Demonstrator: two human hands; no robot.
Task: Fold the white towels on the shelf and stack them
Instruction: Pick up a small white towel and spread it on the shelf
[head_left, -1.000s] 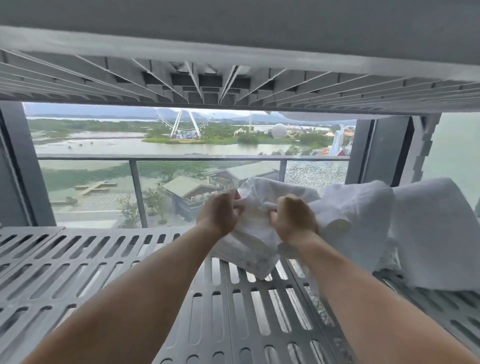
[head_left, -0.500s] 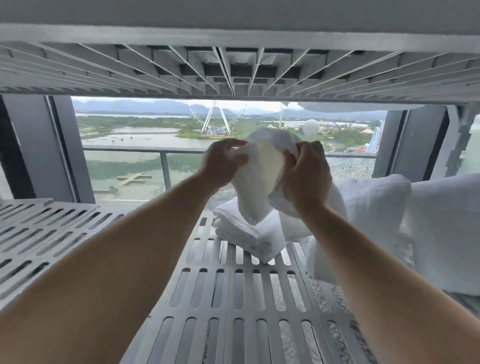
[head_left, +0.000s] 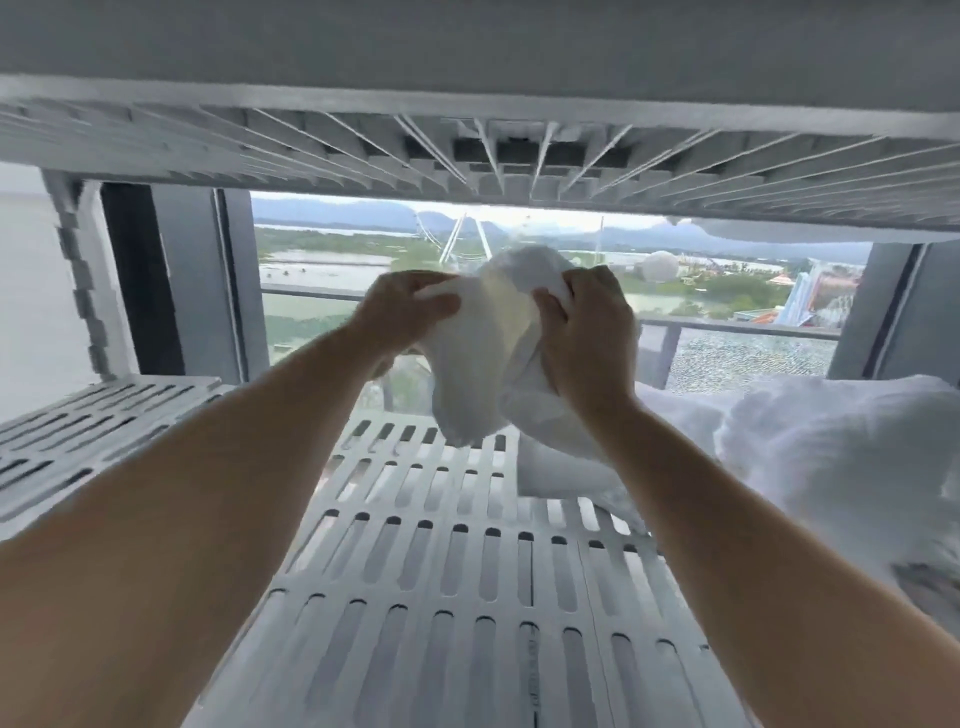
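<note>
Below the hands there's a white slotted plastic shelf. Left hand and right hand are both clamped on one crumpled white cloth towel, held up in the air between them. More rumpled white towels sit just right of the right hand.

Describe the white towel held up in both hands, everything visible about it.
The white towel is soft, thin cloth, bunched and unfolded, lit through from the window behind. The left hand pinches its upper left edge; the right hand grips the upper right in a fist. It hangs in a loose sag between them, its lower end dangling above the slotted shelf, clear of it.
</note>
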